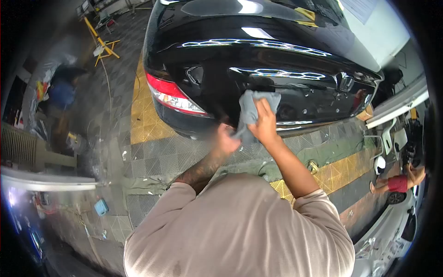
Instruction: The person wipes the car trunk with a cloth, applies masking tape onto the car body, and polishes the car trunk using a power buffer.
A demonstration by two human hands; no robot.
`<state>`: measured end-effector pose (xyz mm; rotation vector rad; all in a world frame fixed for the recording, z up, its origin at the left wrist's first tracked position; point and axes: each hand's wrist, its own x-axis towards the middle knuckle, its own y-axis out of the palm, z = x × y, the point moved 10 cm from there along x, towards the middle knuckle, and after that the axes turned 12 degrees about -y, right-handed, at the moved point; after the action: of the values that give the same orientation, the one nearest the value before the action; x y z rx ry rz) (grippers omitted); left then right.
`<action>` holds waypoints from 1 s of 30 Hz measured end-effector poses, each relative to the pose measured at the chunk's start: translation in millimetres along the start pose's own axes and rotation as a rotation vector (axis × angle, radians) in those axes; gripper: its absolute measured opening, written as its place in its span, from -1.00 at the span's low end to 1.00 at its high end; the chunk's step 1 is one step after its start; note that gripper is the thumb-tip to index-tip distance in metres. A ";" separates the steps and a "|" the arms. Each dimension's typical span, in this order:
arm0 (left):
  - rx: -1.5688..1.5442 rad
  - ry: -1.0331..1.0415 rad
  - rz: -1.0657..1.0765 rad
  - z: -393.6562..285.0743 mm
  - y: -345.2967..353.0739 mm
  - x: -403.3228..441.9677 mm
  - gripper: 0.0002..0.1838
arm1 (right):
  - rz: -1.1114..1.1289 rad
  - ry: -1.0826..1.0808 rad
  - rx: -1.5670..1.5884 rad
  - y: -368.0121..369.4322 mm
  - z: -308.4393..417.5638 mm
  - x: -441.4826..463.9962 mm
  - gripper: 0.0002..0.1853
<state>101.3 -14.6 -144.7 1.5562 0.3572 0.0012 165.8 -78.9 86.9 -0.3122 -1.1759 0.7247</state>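
A grey cloth (248,108) is bunched up in front of the rear of a glossy black car (207,60). My right hand (264,121) grips it from the right, with the fingers closed over its folds. At the cloth's lower left corner, my left hand (227,139) is closed on the trailing edge and somewhat blurred. Behind the hands are the boot lid and its badge (346,82). To the left sits the red and clear tail light (170,94). Whether the cloth touches the paint I cannot tell.
Grey and yellow floor tiles (152,122) surround the car. A yellow stand (102,44) is at the upper left. On the right are white chairs (388,138), a person in red shorts (398,183) and a white car (383,242). A yellow cloth (305,15) lies on the black car.
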 end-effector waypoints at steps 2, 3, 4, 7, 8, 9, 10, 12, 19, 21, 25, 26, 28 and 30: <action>0.318 0.234 0.046 -7.4 5.9 3.4 -0.60 | 0.127 0.045 -0.053 -11.2 -19.0 -24.9 -0.41; 0.565 0.334 0.048 -11.7 20.4 -1.1 -0.63 | 0.098 0.147 -0.042 -21.6 -33.4 -30.9 -0.43; 0.818 0.456 0.024 -15.1 33.5 -6.8 -0.65 | 0.004 0.105 -0.099 -30.8 -36.8 -25.5 -0.46; 0.477 0.360 0.085 -13.3 32.6 -6.1 -0.68 | -0.151 0.122 -0.079 -28.0 -10.2 11.5 -0.50; 0.287 0.289 0.109 -12.7 28.1 -2.5 -0.70 | -0.122 0.075 -0.046 -14.3 3.4 24.1 -0.47; 0.263 0.176 0.082 -12.2 22.4 -2.0 -0.65 | -0.098 0.042 -0.042 -3.3 20.1 36.4 -0.48; 0.238 0.063 0.052 -6.5 16.3 -2.2 -0.49 | -0.076 0.037 -0.016 -1.4 25.6 38.1 -0.48; 0.363 0.237 -0.036 -10.5 9.5 1.1 -0.69 | -0.059 0.038 0.010 -2.7 22.4 25.9 -0.49; 0.575 0.223 0.154 -18.0 15.5 3.3 -0.63 | -0.051 0.149 -0.060 7.3 -26.1 -85.5 -0.46; 0.421 0.024 0.096 -16.4 -8.3 -10.2 -0.49 | -0.037 0.024 -0.032 33.9 2.6 -61.1 -0.35; 0.380 -0.056 0.145 -24.2 -15.3 -1.1 -0.40 | 0.151 0.111 0.009 30.1 -15.4 -63.2 -0.35; 0.292 -0.117 0.426 -30.9 -35.0 15.5 -0.41 | 0.023 0.161 -0.064 15.5 -44.3 -83.2 -0.35; 0.311 0.011 0.180 -10.7 36.6 -10.1 -0.49 | -0.198 0.283 -0.129 -32.0 -87.9 -116.8 -0.41; 0.341 -0.001 0.143 -8.9 35.5 -6.9 -0.50 | -0.211 0.327 -0.213 -60.3 -121.9 -126.2 -0.44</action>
<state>100.7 -6.5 -108.4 1.9170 0.2526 0.0535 274.0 -189.5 -15.6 -0.4584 -0.9570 0.3471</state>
